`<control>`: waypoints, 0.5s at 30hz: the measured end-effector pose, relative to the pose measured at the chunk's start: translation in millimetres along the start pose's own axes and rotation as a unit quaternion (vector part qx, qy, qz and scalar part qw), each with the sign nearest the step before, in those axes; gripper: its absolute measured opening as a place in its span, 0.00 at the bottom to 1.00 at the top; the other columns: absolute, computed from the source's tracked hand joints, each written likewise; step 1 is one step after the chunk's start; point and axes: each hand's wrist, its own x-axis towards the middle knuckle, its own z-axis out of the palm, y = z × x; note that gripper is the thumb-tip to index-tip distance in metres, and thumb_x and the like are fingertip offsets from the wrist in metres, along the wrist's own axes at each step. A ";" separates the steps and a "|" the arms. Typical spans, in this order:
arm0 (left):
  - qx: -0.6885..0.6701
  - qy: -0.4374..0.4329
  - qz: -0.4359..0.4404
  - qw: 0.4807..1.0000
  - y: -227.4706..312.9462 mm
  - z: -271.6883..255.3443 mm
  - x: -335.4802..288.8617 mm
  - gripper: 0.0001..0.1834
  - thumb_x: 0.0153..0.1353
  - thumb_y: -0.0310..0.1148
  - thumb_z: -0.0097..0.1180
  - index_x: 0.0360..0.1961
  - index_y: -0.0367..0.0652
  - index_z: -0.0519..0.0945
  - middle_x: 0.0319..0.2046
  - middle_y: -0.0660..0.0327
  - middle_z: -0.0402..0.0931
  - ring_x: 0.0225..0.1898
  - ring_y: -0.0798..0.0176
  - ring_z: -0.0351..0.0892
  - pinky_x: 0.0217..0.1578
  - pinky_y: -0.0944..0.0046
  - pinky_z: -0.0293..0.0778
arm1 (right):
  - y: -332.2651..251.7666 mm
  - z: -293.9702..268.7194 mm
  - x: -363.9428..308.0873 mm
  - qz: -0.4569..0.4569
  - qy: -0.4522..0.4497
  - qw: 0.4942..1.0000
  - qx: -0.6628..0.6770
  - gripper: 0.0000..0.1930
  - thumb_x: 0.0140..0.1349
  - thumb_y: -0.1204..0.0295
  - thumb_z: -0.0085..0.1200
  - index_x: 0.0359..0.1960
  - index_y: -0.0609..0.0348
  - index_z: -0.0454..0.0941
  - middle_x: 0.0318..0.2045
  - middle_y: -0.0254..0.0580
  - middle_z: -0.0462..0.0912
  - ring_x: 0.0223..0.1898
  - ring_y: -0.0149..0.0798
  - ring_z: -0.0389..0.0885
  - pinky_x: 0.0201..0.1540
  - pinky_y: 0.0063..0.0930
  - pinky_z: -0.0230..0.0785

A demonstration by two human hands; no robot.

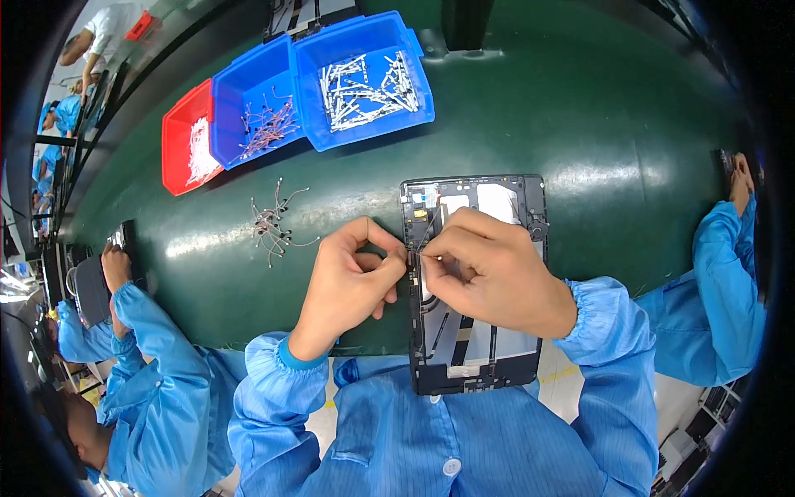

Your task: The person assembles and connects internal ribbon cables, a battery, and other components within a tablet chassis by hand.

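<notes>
An opened tablet [517, 364] with its inner parts bare lies in front of me, its near end sticking out past the table edge. At its left edge my left hand [348, 277] is closed in a pinch; what the fingertips grip is too small to make out. Over the tablet, my right hand [501, 277] pinches thumb and forefinger on a thin wire [426, 233], close to the left fingertips. A loose bunch of thin wires with small dark ends [272, 225] lies on the table left of my hands.
Along the back stand a red bin [175, 149] of white pieces, a blue bin [248, 74] of wires and another blue bin [364, 41] of black-and-white strips. They sit on a green table [613, 124]. Co-workers in blue sleeves [153, 319] work at both sides.
</notes>
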 end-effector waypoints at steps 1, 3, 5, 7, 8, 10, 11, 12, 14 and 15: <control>-0.008 -0.007 0.009 1.000 -1.3 0.1 1.3 0.05 0.60 0.22 0.58 0.33 0.35 0.74 0.26 0.60 0.78 0.18 0.73 0.77 0.13 0.73 0.69 | -1.1 -1.0 -1.0 0.029 0.003 1.000 -0.001 0.05 0.51 0.81 0.63 0.30 0.62 0.80 0.26 0.39 0.76 0.23 0.32 0.78 0.23 0.25 0.70; -0.003 -0.021 0.009 1.000 -1.1 -4.0 2.8 0.06 0.60 0.23 0.59 0.34 0.35 0.73 0.28 0.60 0.77 0.19 0.73 0.78 0.13 0.73 0.70 | -0.5 -2.1 1.3 0.032 0.007 0.999 -0.009 0.05 0.51 0.80 0.62 0.29 0.63 0.79 0.26 0.40 0.76 0.23 0.33 0.78 0.23 0.26 0.70; 0.002 -0.036 0.006 0.999 -0.2 -5.4 3.1 0.07 0.61 0.24 0.60 0.34 0.35 0.73 0.29 0.60 0.77 0.19 0.73 0.78 0.14 0.73 0.70 | -0.8 -3.0 3.1 0.038 0.011 0.999 -0.017 0.05 0.51 0.80 0.62 0.28 0.63 0.78 0.27 0.41 0.76 0.23 0.34 0.78 0.24 0.27 0.71; 0.023 -0.036 0.017 0.999 2.0 -5.9 5.1 0.09 0.62 0.26 0.61 0.34 0.34 0.73 0.31 0.59 0.77 0.19 0.72 0.78 0.13 0.72 0.70 | -1.2 -4.0 6.2 0.036 -0.004 0.999 -0.035 0.05 0.50 0.78 0.61 0.26 0.64 0.77 0.26 0.42 0.76 0.23 0.36 0.79 0.25 0.28 0.72; 0.021 -0.035 0.020 0.999 3.6 -6.7 7.1 0.09 0.62 0.26 0.61 0.34 0.34 0.73 0.31 0.59 0.77 0.19 0.72 0.78 0.13 0.72 0.70 | -1.3 -3.8 7.0 0.034 -0.004 0.999 -0.038 0.05 0.50 0.78 0.61 0.26 0.64 0.77 0.26 0.42 0.76 0.23 0.36 0.79 0.25 0.28 0.72; 0.039 -0.058 0.013 0.997 7.0 -8.5 10.2 0.09 0.60 0.25 0.61 0.34 0.35 0.73 0.30 0.60 0.77 0.19 0.72 0.79 0.12 0.72 0.70 | -2.4 -4.3 8.8 0.046 -0.013 0.997 -0.064 0.06 0.49 0.78 0.61 0.26 0.64 0.76 0.24 0.43 0.75 0.22 0.37 0.78 0.25 0.30 0.72; 0.036 -0.056 0.017 0.998 7.6 -9.0 10.7 0.09 0.60 0.25 0.61 0.34 0.35 0.73 0.30 0.60 0.77 0.19 0.72 0.79 0.12 0.72 0.70 | -4.2 -5.8 10.8 0.042 -0.014 0.997 -0.067 0.06 0.49 0.78 0.61 0.26 0.64 0.76 0.24 0.43 0.75 0.22 0.37 0.78 0.25 0.30 0.72; 0.047 -0.058 0.023 0.997 7.7 -9.2 11.5 0.08 0.59 0.24 0.61 0.33 0.35 0.73 0.29 0.60 0.77 0.19 0.71 0.79 0.12 0.72 0.70 | -5.7 -8.1 13.7 0.041 -0.027 0.997 -0.065 0.05 0.49 0.77 0.61 0.25 0.64 0.77 0.24 0.43 0.76 0.23 0.37 0.79 0.26 0.30 0.72; 0.056 -0.060 0.040 0.996 7.4 -6.7 15.6 0.08 0.58 0.24 0.61 0.33 0.35 0.73 0.28 0.60 0.77 0.18 0.71 0.79 0.12 0.71 0.70 | -7.8 -18.6 27.8 0.033 -0.038 0.996 -0.070 0.05 0.49 0.77 0.61 0.25 0.65 0.77 0.23 0.44 0.77 0.23 0.37 0.79 0.26 0.30 0.72; 0.065 -0.058 0.039 0.995 5.3 -5.4 16.0 0.08 0.57 0.24 0.61 0.32 0.35 0.73 0.27 0.60 0.77 0.18 0.71 0.79 0.12 0.71 0.70 | -9.2 -28.3 42.0 0.089 -0.072 0.992 -0.045 0.05 0.50 0.76 0.61 0.25 0.65 0.78 0.23 0.44 0.78 0.23 0.37 0.80 0.26 0.31 0.72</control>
